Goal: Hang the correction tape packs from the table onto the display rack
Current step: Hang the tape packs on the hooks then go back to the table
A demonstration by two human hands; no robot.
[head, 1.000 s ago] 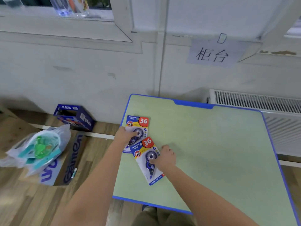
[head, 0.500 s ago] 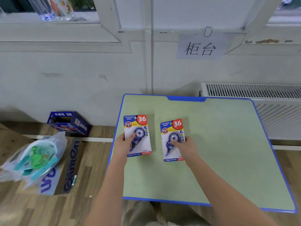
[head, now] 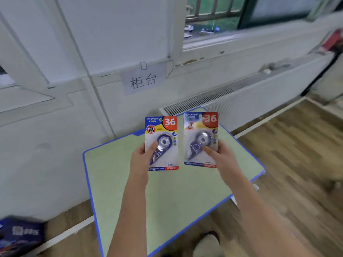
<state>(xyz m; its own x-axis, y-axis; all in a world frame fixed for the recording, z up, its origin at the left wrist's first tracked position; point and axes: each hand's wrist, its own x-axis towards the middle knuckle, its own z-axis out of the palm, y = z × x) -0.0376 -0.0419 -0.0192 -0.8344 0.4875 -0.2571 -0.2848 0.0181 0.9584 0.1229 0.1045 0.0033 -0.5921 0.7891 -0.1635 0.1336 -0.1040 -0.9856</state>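
Both packs lifted off table (head: 167, 197); left hand (head: 142, 156) grips "PET 36" pack (head: 161, 143), right hand (head: 220, 154) grips "36" pack (head: 200, 139).

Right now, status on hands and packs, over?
Left hand grips left pack; right hand grips right pack. Both upright above the table. Display rack not in view.

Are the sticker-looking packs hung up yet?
Not yet. Done: both packs are off the table. In hand: the left hand grips one pack, the right hand grips the other pack. Left: hanging both; no display rack is in view.
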